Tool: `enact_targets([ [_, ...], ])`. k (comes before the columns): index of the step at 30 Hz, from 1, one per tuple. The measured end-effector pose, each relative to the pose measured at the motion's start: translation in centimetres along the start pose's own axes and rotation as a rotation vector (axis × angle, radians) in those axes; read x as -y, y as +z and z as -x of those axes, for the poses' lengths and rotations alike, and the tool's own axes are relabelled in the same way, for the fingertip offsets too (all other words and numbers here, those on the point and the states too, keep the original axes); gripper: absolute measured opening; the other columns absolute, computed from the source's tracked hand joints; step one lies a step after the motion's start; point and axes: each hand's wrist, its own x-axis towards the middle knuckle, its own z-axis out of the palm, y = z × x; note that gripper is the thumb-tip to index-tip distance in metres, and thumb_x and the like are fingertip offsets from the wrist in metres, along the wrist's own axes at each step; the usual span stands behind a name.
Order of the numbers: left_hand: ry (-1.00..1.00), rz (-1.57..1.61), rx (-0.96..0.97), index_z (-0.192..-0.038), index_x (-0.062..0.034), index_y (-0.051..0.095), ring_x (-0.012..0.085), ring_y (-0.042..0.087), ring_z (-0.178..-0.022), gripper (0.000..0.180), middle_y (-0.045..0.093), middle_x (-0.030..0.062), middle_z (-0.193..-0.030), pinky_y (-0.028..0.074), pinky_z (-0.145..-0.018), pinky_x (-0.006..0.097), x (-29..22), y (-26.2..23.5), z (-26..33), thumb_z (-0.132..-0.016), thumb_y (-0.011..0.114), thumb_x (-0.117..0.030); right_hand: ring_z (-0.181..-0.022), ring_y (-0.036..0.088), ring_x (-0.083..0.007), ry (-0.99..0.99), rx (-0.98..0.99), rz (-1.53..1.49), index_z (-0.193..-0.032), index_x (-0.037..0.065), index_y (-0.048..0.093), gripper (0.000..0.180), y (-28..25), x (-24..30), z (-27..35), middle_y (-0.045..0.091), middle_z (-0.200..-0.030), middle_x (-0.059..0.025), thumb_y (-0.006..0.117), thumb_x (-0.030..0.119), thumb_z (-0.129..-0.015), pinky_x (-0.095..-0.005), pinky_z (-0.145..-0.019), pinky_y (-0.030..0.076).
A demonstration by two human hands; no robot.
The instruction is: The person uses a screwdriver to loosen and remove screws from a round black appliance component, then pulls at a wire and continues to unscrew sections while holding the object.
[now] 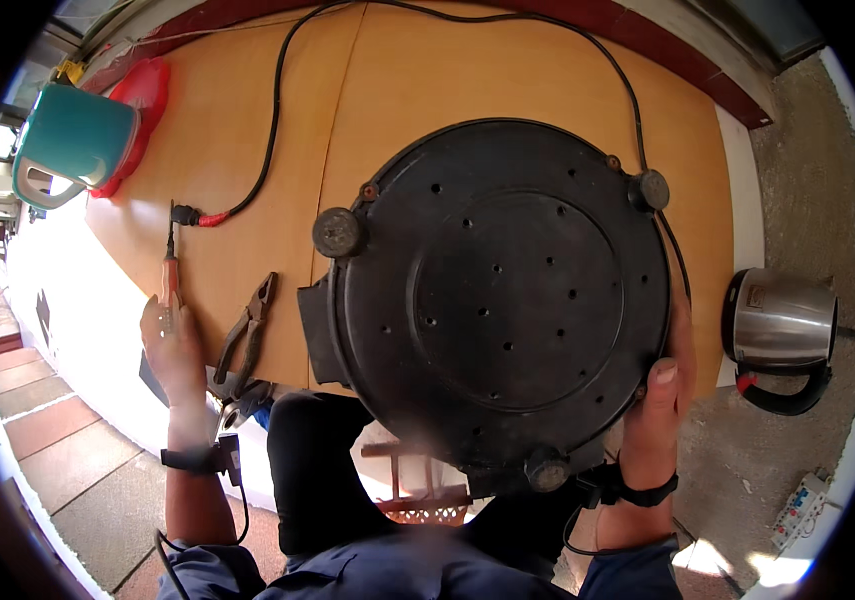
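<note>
A round black appliance [517, 290] lies bottom-up on the table, its underside dotted with small holes and carrying knob-like feet around the rim. My right hand [655, 400] grips its right edge, thumb on top and fingers down the side. To the left, my left hand [175, 350] is closed around the handle of a screwdriver [170, 275], whose shaft points away from me. A pair of pliers [247, 330] lies between that hand and the appliance. Close to the screwdriver's tip is the end of a black power cord [185, 215] with a red-wrapped section.
The cord loops over the wooden table [207, 70] toward the appliance's right side. A teal jug [77, 140] and a red scalloped dish [147, 95] stand at the far left. A steel kettle [782, 320] is beyond the table's right edge. A power strip [800, 508] sits lower right.
</note>
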Motion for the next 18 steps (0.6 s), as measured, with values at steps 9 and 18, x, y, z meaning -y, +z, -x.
enact_targets([
  [9, -0.115, 0.42, -0.097, -0.136, -0.0012, 0.057, 0.0239, 0.056, -0.121, 0.055, 0.058, 0.015, -0.134, 0.043, -0.104, 0.035, 1.8, 1.3, -0.5, -0.1, 0.062, -0.042, -0.134, 0.05, -0.0271, -0.155, -0.174, -0.134, -0.144, -0.008, 0.049, 0.074, 1.8, -2.6, 2.6, 0.055, -0.142, -0.0182, 0.039, 0.055, -0.107, -0.0373, -0.113, 0.035],
  [18, -0.021, 0.555, -0.261, -0.122, -0.0046, 0.056, 0.0212, 0.057, -0.112, 0.039, 0.063, 0.0118, -0.117, 0.041, -0.103, 0.035, 7.1, 0.3, 5.4, -0.098, 0.068, -0.034, -0.138, 0.051, -0.031, -0.215, -0.285, -0.068, -0.149, -0.004, 0.045, 0.067, 3.0, -2.9, 11.5, 0.054, -0.146, -0.022, 0.044, 0.049, -0.108, -0.0434, -0.119, 0.033],
])
